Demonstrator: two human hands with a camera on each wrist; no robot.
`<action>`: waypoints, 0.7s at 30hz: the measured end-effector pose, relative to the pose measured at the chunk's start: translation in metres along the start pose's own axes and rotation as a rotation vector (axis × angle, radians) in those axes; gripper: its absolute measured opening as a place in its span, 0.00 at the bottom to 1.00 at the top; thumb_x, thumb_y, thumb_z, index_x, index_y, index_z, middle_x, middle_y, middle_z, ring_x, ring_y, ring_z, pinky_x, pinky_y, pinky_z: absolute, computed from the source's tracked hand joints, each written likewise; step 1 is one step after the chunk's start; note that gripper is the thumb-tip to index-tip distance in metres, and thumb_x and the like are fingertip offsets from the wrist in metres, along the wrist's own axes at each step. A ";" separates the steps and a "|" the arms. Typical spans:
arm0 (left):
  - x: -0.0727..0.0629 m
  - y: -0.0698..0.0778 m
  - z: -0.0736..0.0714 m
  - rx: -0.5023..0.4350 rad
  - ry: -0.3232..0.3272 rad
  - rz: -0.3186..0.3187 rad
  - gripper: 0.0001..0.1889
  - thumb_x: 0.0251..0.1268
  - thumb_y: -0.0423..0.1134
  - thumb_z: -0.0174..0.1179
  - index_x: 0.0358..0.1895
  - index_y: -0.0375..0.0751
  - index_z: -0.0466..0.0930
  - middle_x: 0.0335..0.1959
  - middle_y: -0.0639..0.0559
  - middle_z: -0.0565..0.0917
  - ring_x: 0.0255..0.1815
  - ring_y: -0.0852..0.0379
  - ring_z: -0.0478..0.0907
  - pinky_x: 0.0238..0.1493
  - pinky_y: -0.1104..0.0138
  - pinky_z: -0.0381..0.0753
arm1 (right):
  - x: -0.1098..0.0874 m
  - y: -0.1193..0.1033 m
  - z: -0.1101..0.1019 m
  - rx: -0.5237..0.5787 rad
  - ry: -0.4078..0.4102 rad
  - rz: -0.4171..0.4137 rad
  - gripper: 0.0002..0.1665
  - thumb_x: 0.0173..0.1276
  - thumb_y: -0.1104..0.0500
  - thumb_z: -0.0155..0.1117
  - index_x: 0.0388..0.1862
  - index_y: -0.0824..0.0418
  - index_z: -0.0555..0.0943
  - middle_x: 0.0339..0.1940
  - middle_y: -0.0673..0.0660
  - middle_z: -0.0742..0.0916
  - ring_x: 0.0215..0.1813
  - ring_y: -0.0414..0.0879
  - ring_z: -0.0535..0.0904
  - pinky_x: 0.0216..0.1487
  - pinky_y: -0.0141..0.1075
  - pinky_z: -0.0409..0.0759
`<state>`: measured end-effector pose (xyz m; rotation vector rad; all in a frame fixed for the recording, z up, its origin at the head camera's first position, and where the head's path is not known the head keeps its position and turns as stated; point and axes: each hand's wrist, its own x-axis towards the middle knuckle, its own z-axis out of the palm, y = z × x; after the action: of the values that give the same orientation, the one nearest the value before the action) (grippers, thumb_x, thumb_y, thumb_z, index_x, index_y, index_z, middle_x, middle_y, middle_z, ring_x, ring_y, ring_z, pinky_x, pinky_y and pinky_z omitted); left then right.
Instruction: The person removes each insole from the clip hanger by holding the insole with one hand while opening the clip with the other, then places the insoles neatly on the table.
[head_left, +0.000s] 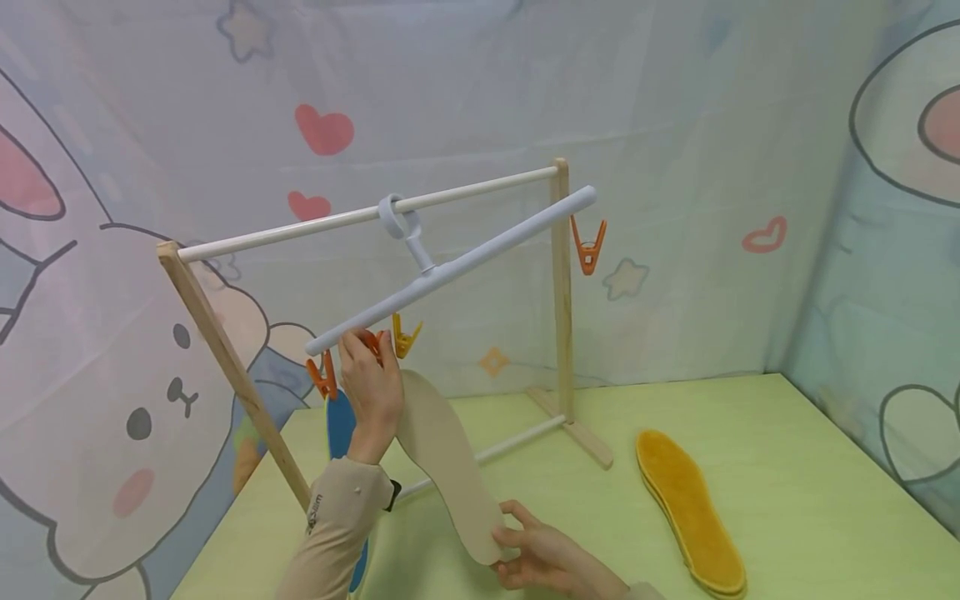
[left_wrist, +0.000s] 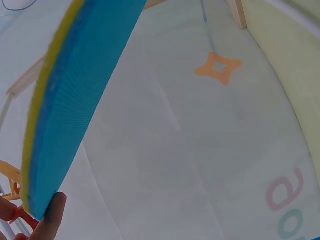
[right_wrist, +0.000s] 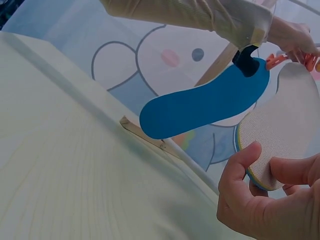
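Note:
My left hand [head_left: 369,387] is raised under the low end of the white hanger bar [head_left: 450,271], its fingers around an orange clip [head_left: 372,340]. Just beneath it is the upper end of a beige insole [head_left: 442,458]. The left wrist view shows this insole's blue underside [left_wrist: 85,95] and yellow edge, its tip between my fingertips. With thumb and fingers my right hand [head_left: 543,554] pinches the insole's lower end. A blue insole [right_wrist: 210,100] hangs from another orange clip [head_left: 322,377], partly hidden behind my left forearm.
The hanger hooks over the rail of a wooden stand [head_left: 566,292] and tilts, right end high. A yellow clip [head_left: 405,337] and an orange clip [head_left: 588,248] hang along it. Fuzzy yellow insoles [head_left: 690,512] lie on the light green table [head_left: 810,467] at right.

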<state>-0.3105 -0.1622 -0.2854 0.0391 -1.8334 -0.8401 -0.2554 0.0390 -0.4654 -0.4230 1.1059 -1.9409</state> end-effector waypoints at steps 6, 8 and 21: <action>0.000 0.001 0.001 -0.012 0.001 0.002 0.12 0.64 0.37 0.51 0.37 0.27 0.65 0.29 0.37 0.68 0.24 0.47 0.68 0.23 0.65 0.64 | -0.001 0.000 -0.002 -0.013 0.002 -0.005 0.10 0.69 0.57 0.47 0.46 0.47 0.63 0.44 0.55 0.73 0.32 0.38 0.72 0.36 0.26 0.71; 0.000 0.001 0.001 -0.015 -0.004 0.002 0.13 0.64 0.38 0.50 0.37 0.27 0.65 0.30 0.37 0.68 0.24 0.47 0.67 0.23 0.65 0.64 | -0.001 0.000 -0.002 -0.016 0.003 -0.005 0.10 0.69 0.57 0.47 0.46 0.47 0.62 0.44 0.55 0.73 0.31 0.38 0.72 0.36 0.26 0.71; -0.001 0.001 0.001 -0.036 -0.008 -0.004 0.15 0.65 0.39 0.50 0.38 0.26 0.65 0.31 0.36 0.68 0.26 0.46 0.68 0.25 0.64 0.64 | -0.007 0.000 -0.007 -0.018 0.012 -0.018 0.13 0.68 0.56 0.49 0.50 0.46 0.63 0.42 0.52 0.75 0.34 0.42 0.71 0.37 0.27 0.72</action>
<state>-0.3103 -0.1603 -0.2861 0.0169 -1.8264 -0.8769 -0.2555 0.0488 -0.4688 -0.4330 1.1318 -1.9522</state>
